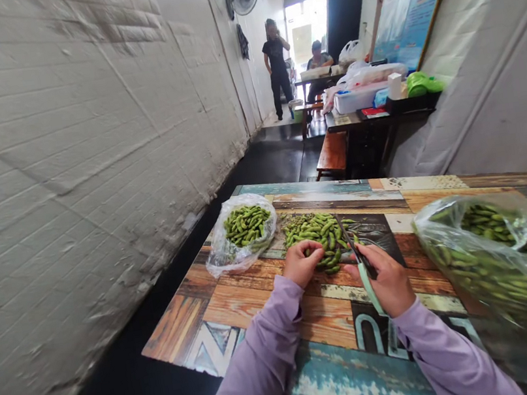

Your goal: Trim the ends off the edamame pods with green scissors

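Observation:
A loose pile of green edamame pods [321, 232] lies on the patterned wooden table [240, 306]. My left hand [301, 262] rests on the near edge of the pile, fingers curled around a pod. My right hand [388, 278] grips scissors with pale green handles [360, 262], the dark blades pointing away over the pile. Both arms wear lilac sleeves.
A small clear bag of pods [241, 230] sits left of the pile. A large clear bag of pods [504, 254] fills the table's right side. A white brick wall [66, 174] runs along the left. Farther back are a bench [333, 153], cluttered tables and two people [277, 66].

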Tool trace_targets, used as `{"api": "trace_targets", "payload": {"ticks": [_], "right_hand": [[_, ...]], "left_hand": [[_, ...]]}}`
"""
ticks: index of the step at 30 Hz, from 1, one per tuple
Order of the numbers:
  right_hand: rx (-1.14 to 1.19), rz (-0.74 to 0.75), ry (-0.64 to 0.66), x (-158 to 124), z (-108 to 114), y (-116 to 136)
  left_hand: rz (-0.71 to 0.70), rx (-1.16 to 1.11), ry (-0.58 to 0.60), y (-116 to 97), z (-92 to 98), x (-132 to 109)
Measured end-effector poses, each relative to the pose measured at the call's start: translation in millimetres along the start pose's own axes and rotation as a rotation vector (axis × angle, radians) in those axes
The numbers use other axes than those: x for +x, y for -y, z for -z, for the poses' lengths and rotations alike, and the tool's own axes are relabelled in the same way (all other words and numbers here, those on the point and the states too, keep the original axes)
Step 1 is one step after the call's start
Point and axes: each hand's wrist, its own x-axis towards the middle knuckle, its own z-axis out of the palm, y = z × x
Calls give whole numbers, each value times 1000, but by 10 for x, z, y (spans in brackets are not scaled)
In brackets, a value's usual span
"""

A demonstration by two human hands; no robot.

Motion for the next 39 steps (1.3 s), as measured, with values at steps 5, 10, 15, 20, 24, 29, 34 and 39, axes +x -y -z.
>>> {"api": "trace_targets", "payload": {"ticks": [5,10,15,20,24,29,34,39], "right_hand": [[2,1,27,-19,-10,-15],[-12,-9,35,-26,-8,-13],[-33,20,27,-30,-9,-14],[-57,60,37,-43,-21,-11],[-56,79,60,-38,-8,14],[-18,79,148,-27,15,67],[9,81,197,-28,8,77],[-8,93,213,-20,9,67]], "left_hand": [[287,-584,84,-60,43,-27],[346,-727,189,-161,53,-67],[336,-756,220,-185,68,-80],[302,-702,185,-190,58,-98],[255,-686,174,-182,45,-96],[277,-646,167,-132,36,-94],[256,-597,153,-132,43,-99],[194,-531,108,-173,37,-108]]}}
